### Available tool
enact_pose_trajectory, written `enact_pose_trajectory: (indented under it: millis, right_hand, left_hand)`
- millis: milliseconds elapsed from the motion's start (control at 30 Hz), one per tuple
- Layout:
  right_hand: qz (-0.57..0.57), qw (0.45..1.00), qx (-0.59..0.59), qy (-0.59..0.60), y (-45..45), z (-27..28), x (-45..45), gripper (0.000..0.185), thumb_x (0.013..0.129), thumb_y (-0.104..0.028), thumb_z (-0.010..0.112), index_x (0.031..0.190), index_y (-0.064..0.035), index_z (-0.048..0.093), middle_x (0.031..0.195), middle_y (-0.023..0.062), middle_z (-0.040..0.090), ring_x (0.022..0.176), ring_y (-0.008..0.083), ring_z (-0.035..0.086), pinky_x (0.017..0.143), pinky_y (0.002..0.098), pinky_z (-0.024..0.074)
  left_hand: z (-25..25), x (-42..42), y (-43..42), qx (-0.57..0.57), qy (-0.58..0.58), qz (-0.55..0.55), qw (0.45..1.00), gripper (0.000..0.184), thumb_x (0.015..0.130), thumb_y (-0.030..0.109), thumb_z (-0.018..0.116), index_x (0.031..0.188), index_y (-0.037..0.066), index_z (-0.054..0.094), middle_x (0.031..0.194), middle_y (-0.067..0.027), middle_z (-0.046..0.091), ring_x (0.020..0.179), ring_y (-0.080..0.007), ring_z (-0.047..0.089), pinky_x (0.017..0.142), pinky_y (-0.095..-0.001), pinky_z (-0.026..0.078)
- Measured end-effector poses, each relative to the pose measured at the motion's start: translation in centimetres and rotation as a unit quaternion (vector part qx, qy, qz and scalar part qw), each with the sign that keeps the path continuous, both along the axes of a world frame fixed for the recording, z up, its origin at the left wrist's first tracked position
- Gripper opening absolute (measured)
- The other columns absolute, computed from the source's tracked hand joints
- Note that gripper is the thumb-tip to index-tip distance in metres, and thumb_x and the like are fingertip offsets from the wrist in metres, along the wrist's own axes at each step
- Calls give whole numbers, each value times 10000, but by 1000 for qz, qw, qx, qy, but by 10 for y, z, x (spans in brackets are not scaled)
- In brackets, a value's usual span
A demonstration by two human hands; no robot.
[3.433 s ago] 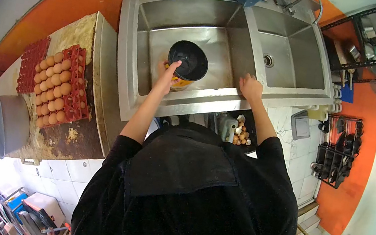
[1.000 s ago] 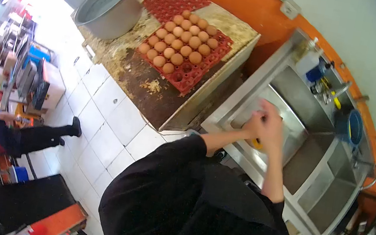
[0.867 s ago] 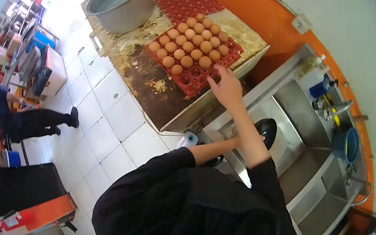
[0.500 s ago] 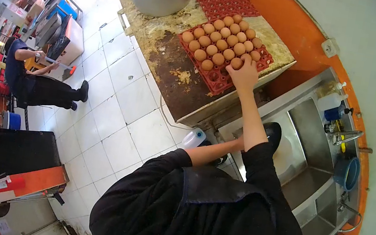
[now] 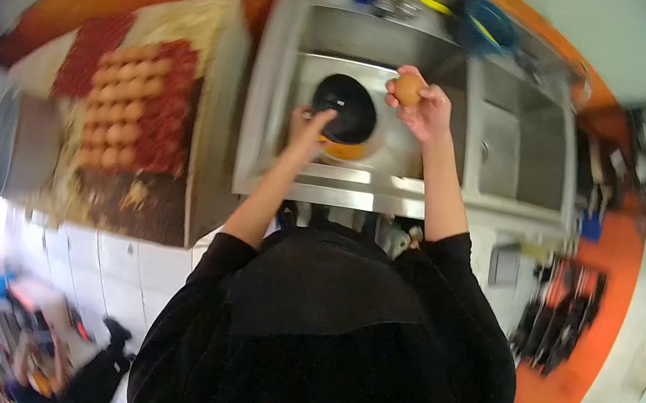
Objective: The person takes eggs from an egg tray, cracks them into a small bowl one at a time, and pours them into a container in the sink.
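Observation:
My left hand (image 5: 312,126) grips the rim of a black bowl (image 5: 344,109), tilted over the left basin of the steel sink (image 5: 324,194). Below the bowl, an orange-yellow content (image 5: 346,151) shows in a container partly hidden by the bowl. My right hand (image 5: 426,112) is raised over the same basin, to the right of the bowl, its fingers closed around a brown egg (image 5: 407,89). On the counter at the left, rows of brown eggs (image 5: 117,112) sit in a red tray (image 5: 170,108).
A second red tray (image 5: 93,56) and a large metal pot (image 5: 27,143) are on the left counter (image 5: 159,212). Bottles and a blue basin (image 5: 488,31) line the sink's back edge. Another person (image 5: 84,375) is at the lower left. A dark rack (image 5: 560,314) is at the right.
My right hand has left the egg tray and come over the sink with an egg. The view has swung back to face the sink. My left hand still holds the black bowl.

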State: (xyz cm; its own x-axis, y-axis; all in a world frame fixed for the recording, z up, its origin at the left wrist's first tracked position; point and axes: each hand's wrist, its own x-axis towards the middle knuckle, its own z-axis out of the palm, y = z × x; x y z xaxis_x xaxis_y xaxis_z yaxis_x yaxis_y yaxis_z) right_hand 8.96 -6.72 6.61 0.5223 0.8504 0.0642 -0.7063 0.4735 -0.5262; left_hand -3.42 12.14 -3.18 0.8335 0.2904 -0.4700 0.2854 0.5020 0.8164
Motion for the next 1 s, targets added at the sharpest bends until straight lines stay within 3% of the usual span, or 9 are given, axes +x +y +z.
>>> enact_pose_trajectory:
  millis: [133, 233, 267, 300, 433, 800, 900, 967, 1000]
  right_hand:
    - [-176, 972, -158, 8, -93, -5, -4, 299, 789, -252, 546, 1005, -48, 511, 847, 128, 534, 690, 220, 528, 442, 241, 411]
    - [-247, 884, -396, -1, -140, -44, -9, 313, 799, -359, 568, 900, -64, 537, 784, 106, 584, 605, 256, 562, 488, 328, 443]
    - [-268, 704, -613, -236, -146, -56, -17, 340, 789, -394, 575, 862, -64, 544, 778, 116, 604, 602, 286, 581, 527, 371, 455]
    - [-250, 430, -750, -437, -149, -64, -27, 371, 780, -430, 583, 824, -63, 551, 772, 127, 623, 599, 316, 601, 567, 414, 468]
    - [-100, 244, -829, -493, -167, -117, -59, 317, 788, -364, 556, 826, -51, 584, 783, 176, 624, 697, 343, 622, 638, 441, 499]
    - [-131, 262, -828, -478, -174, -120, -68, 262, 781, -297, 532, 919, -82, 588, 798, 197, 614, 737, 364, 620, 638, 457, 504]
    - [-213, 354, -805, -425, -173, -105, -68, 248, 745, -250, 601, 920, -77, 572, 753, 132, 614, 662, 284, 625, 600, 384, 513]
    - [-315, 758, -556, -133, -170, -92, -65, 228, 678, -142, 665, 872, -77, 564, 706, 46, 574, 596, 156, 576, 547, 277, 483]
    - [-337, 811, -465, -113, -159, -78, -70, 213, 636, -46, 657, 822, -78, 557, 677, 1, 530, 580, 78, 508, 518, 198, 423]
  left_hand:
    - [0, 19, -28, -22, 39, -59, 997, 753, 680, 384, 714, 1192, 104, 239, 1070, -112, 446, 858, -182, 501, 642, -336, 440]
    - [0, 21, -43, 3, 50, -109, 993, 759, 681, 383, 712, 1200, 99, 236, 1063, -116, 442, 875, -179, 498, 643, -327, 441]
    - [-2, 22, -47, 7, 52, -113, 992, 759, 681, 383, 712, 1200, 99, 236, 1063, -116, 442, 875, -179, 498, 643, -327, 441]
    - [-5, 22, -51, -1, 44, -128, 991, 765, 681, 379, 713, 1204, 95, 232, 1059, -118, 441, 867, -178, 501, 629, -323, 444]
    - [2, 21, -66, 1, 50, -157, 986, 772, 683, 369, 713, 1209, 82, 227, 1052, -121, 439, 840, -177, 511, 595, -311, 449]
    - [-3, 26, -74, 1, 51, -180, 982, 755, 679, 366, 720, 1187, 83, 239, 1076, -124, 426, 854, -184, 513, 583, -308, 454]
    - [-5, 26, -81, 6, 41, -184, 982, 756, 678, 371, 721, 1185, 84, 239, 1091, -130, 423, 865, -190, 517, 583, -317, 457]
    - [-4, 26, -91, 10, 31, -192, 981, 757, 677, 374, 722, 1184, 84, 241, 1096, -133, 424, 866, -192, 521, 582, -320, 458]
    - [0, 24, -100, 3, 33, -200, 979, 717, 688, 377, 712, 1166, 95, 256, 1032, -114, 458, 814, -175, 525, 560, -307, 455]
